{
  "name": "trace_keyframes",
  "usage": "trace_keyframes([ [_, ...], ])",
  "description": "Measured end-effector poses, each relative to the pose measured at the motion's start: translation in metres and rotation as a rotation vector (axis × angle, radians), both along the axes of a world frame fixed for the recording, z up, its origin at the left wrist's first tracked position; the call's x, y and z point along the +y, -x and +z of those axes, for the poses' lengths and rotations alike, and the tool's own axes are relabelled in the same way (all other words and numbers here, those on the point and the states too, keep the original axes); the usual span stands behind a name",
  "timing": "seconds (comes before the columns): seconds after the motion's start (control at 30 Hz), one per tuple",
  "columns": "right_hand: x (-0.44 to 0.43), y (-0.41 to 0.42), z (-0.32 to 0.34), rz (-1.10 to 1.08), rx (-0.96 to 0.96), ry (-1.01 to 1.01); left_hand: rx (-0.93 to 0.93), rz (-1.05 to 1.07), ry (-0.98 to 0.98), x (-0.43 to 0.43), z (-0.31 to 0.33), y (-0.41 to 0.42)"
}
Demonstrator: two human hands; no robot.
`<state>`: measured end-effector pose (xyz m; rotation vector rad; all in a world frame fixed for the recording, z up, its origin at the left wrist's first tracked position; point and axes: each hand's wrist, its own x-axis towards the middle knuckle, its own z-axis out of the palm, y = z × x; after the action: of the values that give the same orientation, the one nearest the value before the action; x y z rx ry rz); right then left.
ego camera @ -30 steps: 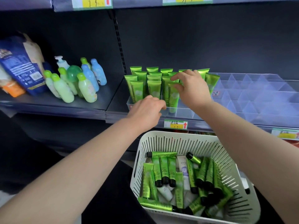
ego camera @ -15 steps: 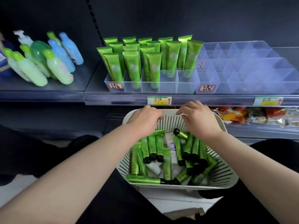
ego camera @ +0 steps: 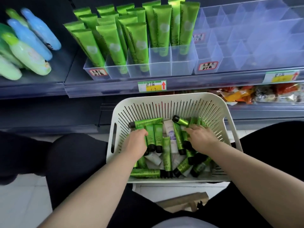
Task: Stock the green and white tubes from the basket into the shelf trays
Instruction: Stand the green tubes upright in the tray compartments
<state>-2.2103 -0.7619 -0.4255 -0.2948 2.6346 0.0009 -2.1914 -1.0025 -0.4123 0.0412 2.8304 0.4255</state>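
Blue and green bottles (ego camera: 32,40) left of trays (ego camera: 182,66); snack packets (ego camera: 243,94) below shelf (ego camera: 98,87).

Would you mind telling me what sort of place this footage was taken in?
Most likely a shop aisle: a price tag clipped to the shelf edge, clear divider trays of identical green tubes, and bottles lined up alongside.

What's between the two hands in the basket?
Head view: between the left hand and right hand lie several green tubes and one white tube with purple print, all inside the basket.
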Motion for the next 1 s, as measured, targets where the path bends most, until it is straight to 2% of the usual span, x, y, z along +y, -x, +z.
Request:
trace_keyframes([
  [0.3, -0.013, -0.009, -0.001, 0.151, -0.055, 0.010, 0.068, -0.093, 0.020, 0.003, -0.014, 0.001],
  [0.43, -0.032, -0.034, 0.007, 0.378, -0.049, 0.050, 0.085, -0.146, 0.019, 0.006, -0.017, 0.001],
  [0.5, -0.036, -0.034, 0.006, 0.309, -0.024, 0.168, 0.086, -0.154, 0.016, 0.006, -0.018, 0.001],
  [0.6, -0.025, -0.016, 0.002, 0.046, 0.106, 0.327, 0.090, -0.149, 0.001, 0.005, -0.017, 0.001],
  [0.67, -0.018, -0.004, -0.002, -0.024, 0.131, 0.218, 0.096, -0.146, -0.008, 0.004, -0.017, 0.001],
  [0.77, -0.012, 0.005, -0.010, -0.019, 0.008, 0.017, 0.100, -0.150, -0.010, 0.004, -0.017, -0.001],
  [0.83, -0.015, 0.005, -0.014, -0.019, -0.024, 0.029, 0.096, -0.154, -0.010, 0.004, -0.017, -0.001],
  [1.0, -0.034, 0.001, -0.006, -0.091, 0.004, 0.227, 0.066, -0.158, 0.006, 0.007, -0.017, 0.000],
])
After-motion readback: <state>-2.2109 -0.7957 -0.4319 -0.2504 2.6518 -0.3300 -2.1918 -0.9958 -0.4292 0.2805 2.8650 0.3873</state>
